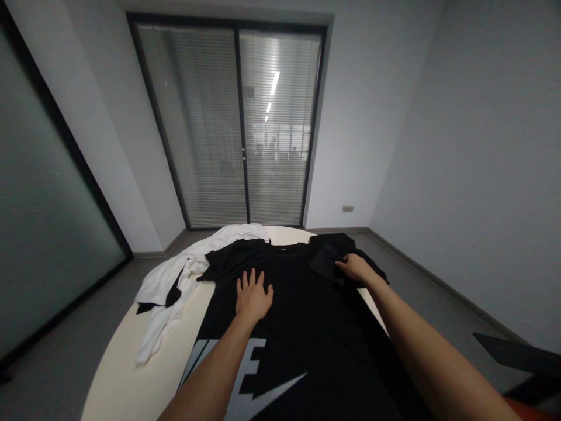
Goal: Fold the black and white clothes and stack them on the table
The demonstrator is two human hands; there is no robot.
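A black T-shirt point(298, 316) with large grey lettering and a swoosh lies spread on the table, its neckline at the far end. My left hand point(254, 297) rests flat on the shirt's chest, fingers spread. My right hand point(356, 267) pinches the edge of the sleeve on the right, which is partly folded inward over the shirt. The sleeve on the left lies stretched out beside the white garment. My left forearm covers part of the lettering.
A crumpled white garment point(193, 263) with black parts lies along the table's left side. The pale rounded table point(127, 374) has dark floor around it. Glass doors with blinds point(280, 117) stand beyond, and a dark flat object point(517, 354) is at the lower right.
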